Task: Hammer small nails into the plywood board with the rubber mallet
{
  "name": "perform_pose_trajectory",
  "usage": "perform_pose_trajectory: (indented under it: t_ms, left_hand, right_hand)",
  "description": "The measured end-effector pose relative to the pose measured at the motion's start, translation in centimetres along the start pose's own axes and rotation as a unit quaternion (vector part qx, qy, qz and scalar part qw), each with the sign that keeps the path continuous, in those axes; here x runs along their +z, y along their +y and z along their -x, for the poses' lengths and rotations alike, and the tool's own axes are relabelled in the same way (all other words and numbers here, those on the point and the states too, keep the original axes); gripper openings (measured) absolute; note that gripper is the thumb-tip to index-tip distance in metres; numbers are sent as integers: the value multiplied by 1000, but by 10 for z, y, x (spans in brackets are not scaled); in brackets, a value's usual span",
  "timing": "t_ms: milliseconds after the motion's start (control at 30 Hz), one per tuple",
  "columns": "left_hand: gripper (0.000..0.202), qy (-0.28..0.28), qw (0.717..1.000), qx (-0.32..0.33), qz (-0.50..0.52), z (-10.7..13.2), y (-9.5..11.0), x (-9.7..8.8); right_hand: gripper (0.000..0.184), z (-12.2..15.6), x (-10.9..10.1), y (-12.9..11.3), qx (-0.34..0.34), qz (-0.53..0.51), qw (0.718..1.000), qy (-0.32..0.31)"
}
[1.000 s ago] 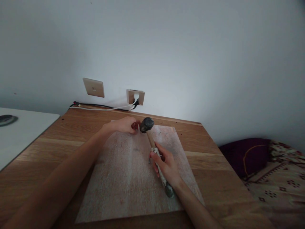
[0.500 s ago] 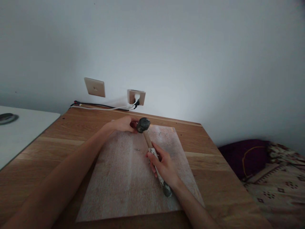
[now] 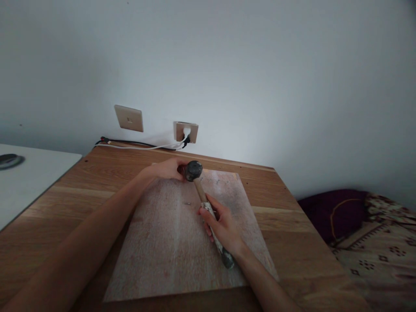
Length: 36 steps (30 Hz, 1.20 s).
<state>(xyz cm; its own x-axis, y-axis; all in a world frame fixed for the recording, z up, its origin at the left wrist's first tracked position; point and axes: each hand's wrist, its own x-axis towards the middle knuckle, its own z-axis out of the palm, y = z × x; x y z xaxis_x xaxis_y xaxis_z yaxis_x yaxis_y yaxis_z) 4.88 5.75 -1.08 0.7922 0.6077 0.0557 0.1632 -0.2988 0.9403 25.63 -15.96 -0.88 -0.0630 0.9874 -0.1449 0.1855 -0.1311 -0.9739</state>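
Observation:
My right hand (image 3: 224,225) is closed around the handle of a hammer (image 3: 201,190), which has a dark head and a wooden handle with a worn white-and-black grip. The handle slants up and left, and the head stands close against my left hand (image 3: 169,168). That hand rests at the far part of a worn wooden board (image 3: 156,247) with its fingers curled inward. The hammer head hides my left fingertips and whatever they pinch. A small nail (image 3: 187,203) lies on the board between my hands.
Beneath the board is a wooden tabletop (image 3: 292,242) reaching the wall. White and black cables (image 3: 136,147) run along its back edge to a wall socket (image 3: 191,132). A white surface (image 3: 42,173) stands at left, and patterned fabric (image 3: 383,255) at right.
The hammer head has shifted very slightly left, nearer my left hand. Otherwise both hands keep nearly the same place.

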Motion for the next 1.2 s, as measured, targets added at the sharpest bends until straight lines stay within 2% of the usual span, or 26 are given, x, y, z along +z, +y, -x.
perform_pose_trajectory:
  t_ms: [67, 267, 433, 567, 700, 867, 1000, 1200]
  left_hand:
    - [44, -16, 1000, -11, -17, -1, 0, -1]
    - [34, -6, 998, -16, -64, -1, 6, -3]
    - [35, -4, 1000, -25, -17, 2, 8, 0]
    - [35, -9, 999, -38, -3, 3, 7, 0]
    - [36, -5, 999, -48, -19, 4, 7, 0]
    - [31, -8, 998, -43, -43, 4, 11, -1]
    - [38, -13, 999, -38, -31, 3, 12, -1]
    - [43, -30, 999, -21, -13, 1, 6, -3]
  right_hand:
    - [79, 1, 1, -1, 3, -5, 1000, -1]
    - [66, 2, 2, -1, -29, -37, 999, 19]
    - [73, 1, 1, -2, -5, -11, 1000, -2]
    - [78, 1, 0, -3, -11, -22, 1000, 3]
    - [75, 1, 1, -3, -10, -21, 1000, -6]
    - [75, 1, 1, 0, -15, -35, 999, 11]
    - [73, 0, -1, -2, -4, -25, 1000, -11]
    - [71, 0, -1, -3, -4, -24, 1000, 3]
